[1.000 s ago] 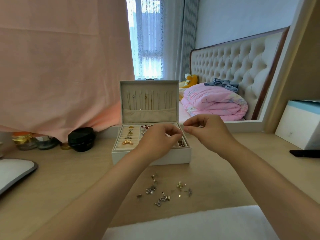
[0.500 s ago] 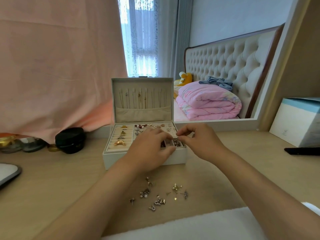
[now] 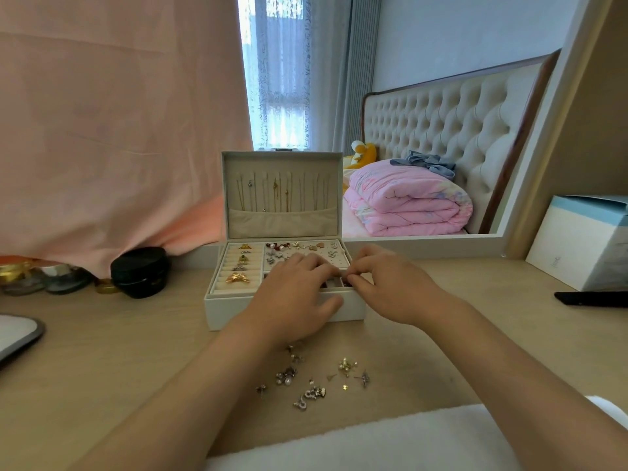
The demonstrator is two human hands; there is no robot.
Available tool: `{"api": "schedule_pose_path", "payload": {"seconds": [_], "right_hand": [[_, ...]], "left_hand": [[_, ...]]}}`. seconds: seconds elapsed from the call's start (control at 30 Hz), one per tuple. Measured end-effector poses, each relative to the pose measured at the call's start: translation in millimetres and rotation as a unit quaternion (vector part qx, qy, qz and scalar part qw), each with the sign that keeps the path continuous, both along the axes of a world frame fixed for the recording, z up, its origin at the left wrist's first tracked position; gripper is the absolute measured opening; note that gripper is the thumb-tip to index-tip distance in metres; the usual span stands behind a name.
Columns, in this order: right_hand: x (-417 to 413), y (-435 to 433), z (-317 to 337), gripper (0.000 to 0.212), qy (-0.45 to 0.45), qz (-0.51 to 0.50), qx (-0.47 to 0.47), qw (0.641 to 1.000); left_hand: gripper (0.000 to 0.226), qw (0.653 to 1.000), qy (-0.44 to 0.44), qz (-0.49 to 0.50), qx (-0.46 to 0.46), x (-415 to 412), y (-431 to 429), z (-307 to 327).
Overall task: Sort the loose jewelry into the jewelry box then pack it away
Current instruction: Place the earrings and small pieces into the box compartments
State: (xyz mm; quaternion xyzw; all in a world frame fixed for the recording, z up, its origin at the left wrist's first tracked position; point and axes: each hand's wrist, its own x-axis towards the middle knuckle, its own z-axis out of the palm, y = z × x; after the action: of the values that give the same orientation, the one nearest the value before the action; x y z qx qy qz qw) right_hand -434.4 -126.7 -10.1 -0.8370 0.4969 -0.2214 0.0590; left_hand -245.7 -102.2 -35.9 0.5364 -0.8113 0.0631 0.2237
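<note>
L hand (image 3: 299,295) rests on jewelry box (image 3: 228,309) front, grip unclear; R hand (image 3: 385,287) pinches tiny item (image 3: 346,282), maybe earring.

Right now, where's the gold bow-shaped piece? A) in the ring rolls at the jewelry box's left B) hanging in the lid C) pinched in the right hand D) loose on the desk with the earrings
A: the gold bow-shaped piece sits in the ring rolls at the left of the open jewelry box, apart from the loose earrings on the desk.
</note>
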Motion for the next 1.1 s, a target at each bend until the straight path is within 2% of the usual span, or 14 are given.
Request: {"api": "schedule_pose_path", "payload": {"seconds": [0.2,0.3,0.4,0.57,0.73,0.93,1.1], "right_hand": [[-5.9,12.8,13.1,0.013,-0.019,0.019,-0.003,1.0],[-4.7,26.2,23.0,0.008,-0.03,0.066,0.044,0.996],[0.2,37.6,28.2,0.008,0.011,0.106,0.117,0.987],[3.7,45.1,26.3,0.013,0.07,0.119,0.179,0.974],[6.9,47.9,19.2,0.02,0.118,0.116,0.225,0.96],[13.7,48.3,8.8,0.013,0.113,0.109,0.248,0.956],[16.5,46.1,5.1,0.009,0.026,0.097,0.244,0.965]], "left_hand": [[0.047,1.0,0.0,-0.008,0.005,0.7,7.9,7.3],[0.039,0.999,-0.017,-0.025,-0.035,1.2,18.2,13.2],[0.031,0.997,-0.043,-0.049,-0.043,4.6,31.6,15.6],[0.028,0.993,-0.062,-0.075,-0.061,22.0,55.3,6.4],[0.016,0.995,0.022,-0.083,0.042,25.4,73.0,-9.1],[0.017,0.989,0.064,-0.084,0.1,18.0,73.1,-16.1],[0.014,0.976,0.157,-0.074,0.135,22.7,70.6,-16.7]]}}
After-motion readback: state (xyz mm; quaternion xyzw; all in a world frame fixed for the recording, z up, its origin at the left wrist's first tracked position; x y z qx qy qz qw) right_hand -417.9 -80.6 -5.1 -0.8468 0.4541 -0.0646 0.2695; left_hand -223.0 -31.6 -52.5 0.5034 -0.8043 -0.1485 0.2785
